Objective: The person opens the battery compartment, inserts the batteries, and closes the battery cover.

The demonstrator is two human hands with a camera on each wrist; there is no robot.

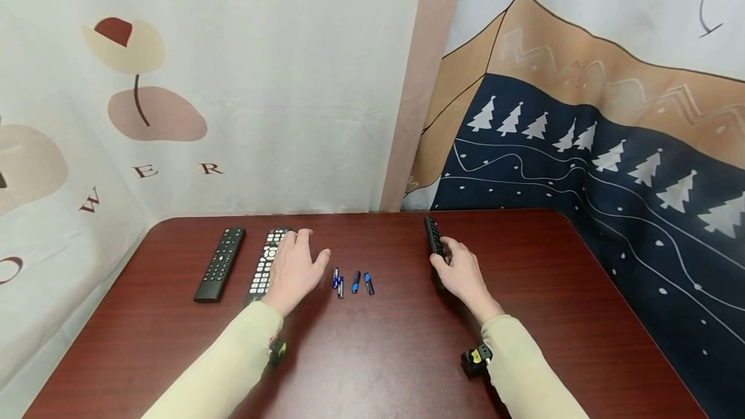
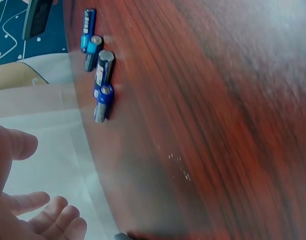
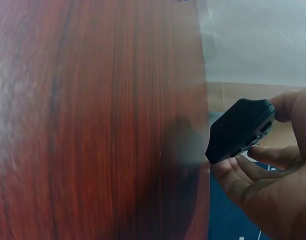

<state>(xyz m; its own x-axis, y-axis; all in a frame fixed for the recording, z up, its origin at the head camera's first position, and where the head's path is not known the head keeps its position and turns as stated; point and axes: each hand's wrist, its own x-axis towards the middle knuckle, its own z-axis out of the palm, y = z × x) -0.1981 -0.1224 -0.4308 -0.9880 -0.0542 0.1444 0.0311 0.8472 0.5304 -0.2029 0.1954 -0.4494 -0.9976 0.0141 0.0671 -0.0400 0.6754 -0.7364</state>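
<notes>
My right hand (image 1: 464,278) grips a black remote control (image 1: 433,236) on the right side of the table; in the right wrist view, thumb and fingers hold the remote (image 3: 239,131) by its edges, over the tabletop. On the left, my left hand (image 1: 294,271) hovers over a remote control with white buttons (image 1: 260,277), covering part of its right side. Its fingers are relaxed, and the left wrist view shows nothing between them. Several blue AA-looking batteries (image 1: 356,282) lie between the hands, some dark with light-blue ends and some blue and silver (image 2: 103,102).
Another black remote control (image 1: 220,265) lies at the far left of the reddish-brown wooden table (image 1: 372,354). Printed curtains (image 1: 279,83) hang right behind the table's back edge and along its sides. Each wrist wears a small black camera (image 1: 476,361).
</notes>
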